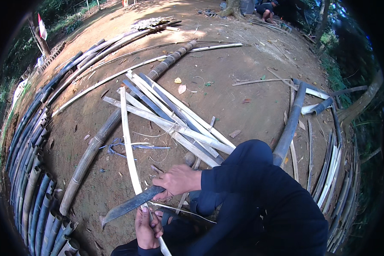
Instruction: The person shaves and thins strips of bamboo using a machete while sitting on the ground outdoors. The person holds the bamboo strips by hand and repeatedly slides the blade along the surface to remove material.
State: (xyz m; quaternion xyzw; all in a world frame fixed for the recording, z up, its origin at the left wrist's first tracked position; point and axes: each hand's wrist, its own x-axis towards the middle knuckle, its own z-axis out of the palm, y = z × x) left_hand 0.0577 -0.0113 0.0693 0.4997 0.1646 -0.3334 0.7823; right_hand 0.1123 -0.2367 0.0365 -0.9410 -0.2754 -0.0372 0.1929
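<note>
My right hand [180, 178] is closed round the handle of a machete [130, 208], whose dark, broad blade points left and ends in a hooked tip. The blade lies across a long pale split-bamboo strip [129, 143]. Just below that crossing, my left hand [146, 229] grips the strip between thumb and fingers. The strip runs away from me over the ground, and its near end passes under my left hand toward the lower edge. Beyond my right hand, several split bamboo pieces [175, 121] lie in a loose, crossing pile close to my bent knee.
A thick bamboo pole [89, 158] lies on the brown dirt beneath the strips. Many dark bamboo poles [38, 183] are stacked along the left. At right are another dark pole [291, 123] and bundled slats [328, 175]. A person [266, 10] crouches far off near a tree.
</note>
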